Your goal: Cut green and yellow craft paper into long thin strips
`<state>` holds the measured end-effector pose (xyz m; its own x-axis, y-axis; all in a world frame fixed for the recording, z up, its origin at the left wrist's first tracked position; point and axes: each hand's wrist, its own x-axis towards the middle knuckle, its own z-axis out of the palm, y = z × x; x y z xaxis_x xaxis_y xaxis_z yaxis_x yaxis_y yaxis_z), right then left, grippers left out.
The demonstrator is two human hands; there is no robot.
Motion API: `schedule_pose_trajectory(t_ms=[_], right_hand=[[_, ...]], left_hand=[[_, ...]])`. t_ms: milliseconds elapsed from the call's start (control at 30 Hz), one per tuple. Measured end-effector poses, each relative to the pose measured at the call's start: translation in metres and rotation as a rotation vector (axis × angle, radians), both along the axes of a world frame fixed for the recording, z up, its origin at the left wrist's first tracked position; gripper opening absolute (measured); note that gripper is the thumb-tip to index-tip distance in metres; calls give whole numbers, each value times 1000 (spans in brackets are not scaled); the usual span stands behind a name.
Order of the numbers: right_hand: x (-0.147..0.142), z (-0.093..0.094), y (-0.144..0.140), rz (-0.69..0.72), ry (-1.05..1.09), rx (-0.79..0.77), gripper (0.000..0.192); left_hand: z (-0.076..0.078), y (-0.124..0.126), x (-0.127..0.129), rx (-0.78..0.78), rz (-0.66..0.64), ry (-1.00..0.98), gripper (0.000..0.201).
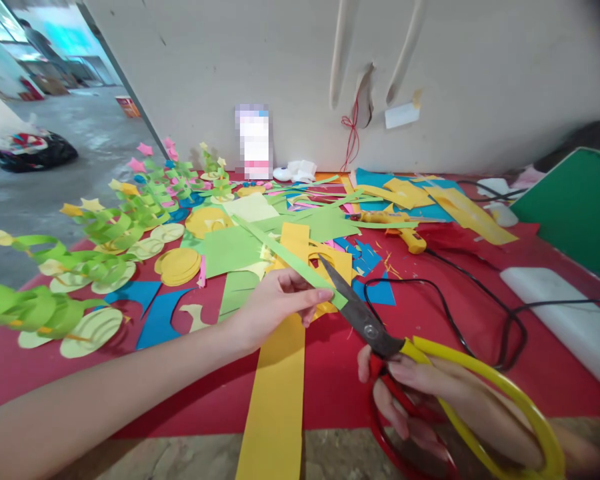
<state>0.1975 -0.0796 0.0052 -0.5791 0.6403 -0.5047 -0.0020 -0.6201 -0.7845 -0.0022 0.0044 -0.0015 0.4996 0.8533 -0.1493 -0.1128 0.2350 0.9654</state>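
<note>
Near the middle of the table, my left hand [285, 300] pinches a light green paper strip [290, 257] between thumb and fingers. My right hand [425, 393] is wrapped round the handles of large scissors [367, 327], one handle yellow and one red. The scissors' blades point up and left, beside the lower end of the strip; whether they touch it I cannot tell. Under my left hand a long yellow paper strip [275, 400] hangs over the table's front edge. Behind the hands lie green paper sheets [325, 223] and yellow cut paper [295, 237].
Curly green paper decorations [40, 307] on round bases line the left side, near yellow paper discs [180, 267] and blue scraps [163, 320]. A yellow glue gun [410, 237] trails a black cord at right. A phone [254, 143] leans on the back wall beside a green board [575, 213].
</note>
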Motion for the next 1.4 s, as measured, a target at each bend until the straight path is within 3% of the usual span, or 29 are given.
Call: schedule_pose_trajectory(t_ms=[233,333,400,533,600,667,900,1067,1200,1300,1400], right_hand=[[14,13,9,111,-72,115,30],[25,20,17,120,-193,262,28],[30,24,23,57,-392,444,27],[31,22,36,-208,-960,917,28],[31,17,41,-294,-1194,1020,36],[32,11,43,-318,-1291,1005,42],[33,9,43,-197,-1413,885,45],[40,-4,49,-130,-1546,994,44],[51,-11,57,25,-1609,1141,48],[51,-3,60,89,-1534,1224,43],[38,13,56,-3,-1213,1240,30]], left_hand=[[17,11,-10,94,196,-131,15],[25,18,-15,142,255,-172,19],[28,19,-15,153,279,-198,18],[26,15,-11,113,251,-189,8],[24,11,-8,97,204,-179,6],[21,7,-6,86,163,-162,8],[15,3,-4,49,118,-97,6],[16,1,-3,4,81,-114,15],[17,-1,-3,0,60,-129,19],[17,-1,-3,7,48,-108,21],[17,-1,-3,26,14,-84,23]])
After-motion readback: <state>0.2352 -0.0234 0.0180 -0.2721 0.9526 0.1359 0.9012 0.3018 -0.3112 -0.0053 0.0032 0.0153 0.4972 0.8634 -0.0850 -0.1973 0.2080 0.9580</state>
